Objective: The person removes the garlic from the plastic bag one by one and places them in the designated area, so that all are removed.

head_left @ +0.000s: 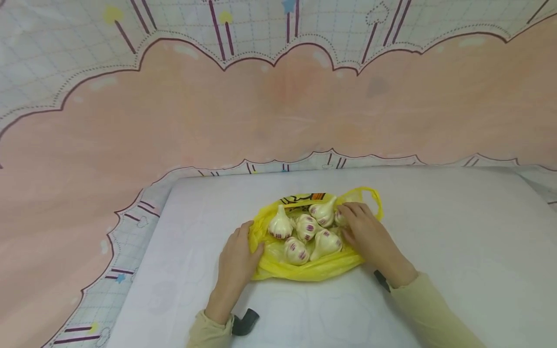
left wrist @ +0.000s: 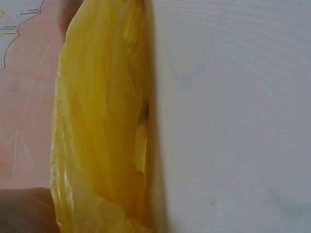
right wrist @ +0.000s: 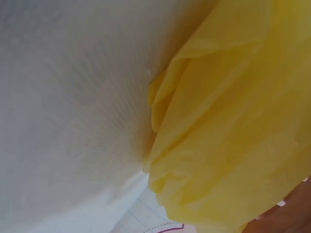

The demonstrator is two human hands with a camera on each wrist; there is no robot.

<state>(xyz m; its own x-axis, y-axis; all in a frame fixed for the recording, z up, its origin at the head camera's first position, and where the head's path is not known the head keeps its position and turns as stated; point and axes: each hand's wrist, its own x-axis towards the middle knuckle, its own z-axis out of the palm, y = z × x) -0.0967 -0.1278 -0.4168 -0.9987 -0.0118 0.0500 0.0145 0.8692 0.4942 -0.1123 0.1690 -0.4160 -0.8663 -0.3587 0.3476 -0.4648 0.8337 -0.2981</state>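
A yellow plastic bag (head_left: 304,274) lies on the white table with its mouth spread wide. Several white garlic bulbs with purple marks, among them one garlic bulb (head_left: 280,224) at the left, sit inside it. My left hand (head_left: 237,256) holds the bag's left rim, thumb toward the inside. At the right rim my right hand (head_left: 367,234) grips the bag, its fingertips beside a partly covered garlic bulb (head_left: 340,218). Yellow plastic (left wrist: 102,116) fills much of the left wrist view. In the right wrist view, folded plastic (right wrist: 228,126) hides most of that hand.
The white table (head_left: 457,232) extends around the bag. Behind it hangs a pink and white patterned cloth (head_left: 261,111). A bag handle loop (head_left: 377,198) stands out at the back right. Near the left wrist is a black strap or camera piece (head_left: 245,322).
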